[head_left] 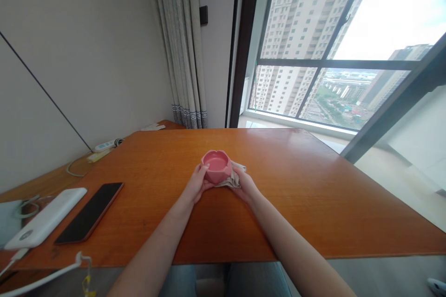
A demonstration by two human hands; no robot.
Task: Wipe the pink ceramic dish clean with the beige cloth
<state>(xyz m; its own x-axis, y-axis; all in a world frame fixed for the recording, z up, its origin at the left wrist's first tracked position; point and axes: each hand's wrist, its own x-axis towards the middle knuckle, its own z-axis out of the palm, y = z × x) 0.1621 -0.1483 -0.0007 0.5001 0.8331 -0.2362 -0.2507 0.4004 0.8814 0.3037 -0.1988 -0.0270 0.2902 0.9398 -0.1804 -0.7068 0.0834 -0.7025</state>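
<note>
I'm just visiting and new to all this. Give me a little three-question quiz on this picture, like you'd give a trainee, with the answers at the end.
1. What colour is the bowl?
A) green
B) pink
C) black

2. True or false: the phone lies to the left of the bowl.

3. Which hand holds the cloth?

Key:
1. B.
2. True; it lies flat on the desk, next to the white power bank.
3. The right hand; the left hand grips the bowl.
</note>
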